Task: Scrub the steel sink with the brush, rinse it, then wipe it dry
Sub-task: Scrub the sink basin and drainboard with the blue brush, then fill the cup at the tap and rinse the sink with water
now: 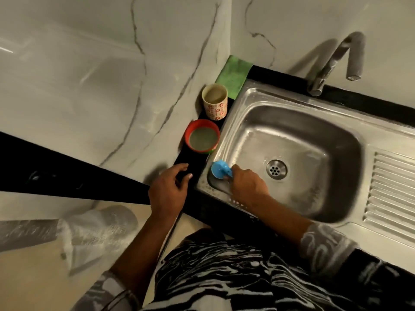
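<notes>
head view: right hand (pixel 248 187) is gripping the blue brush (pixel 221 169) at the steel sink's (pixel 292 122) near-left corner; left hand (pixel 169 190) is resting relaxed on the desk (pixel 190 167) edge.

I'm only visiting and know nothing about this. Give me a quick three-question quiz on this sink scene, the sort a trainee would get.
1. True or false: the right hand grips the blue brush at the left edge of the sink.
2. Which lies nearest the tap? A) the red bowl B) the patterned cup C) the green cloth
3. Fill in: the left hand holds ____.
Key: 1 true; 2 C; 3 nothing.
</notes>
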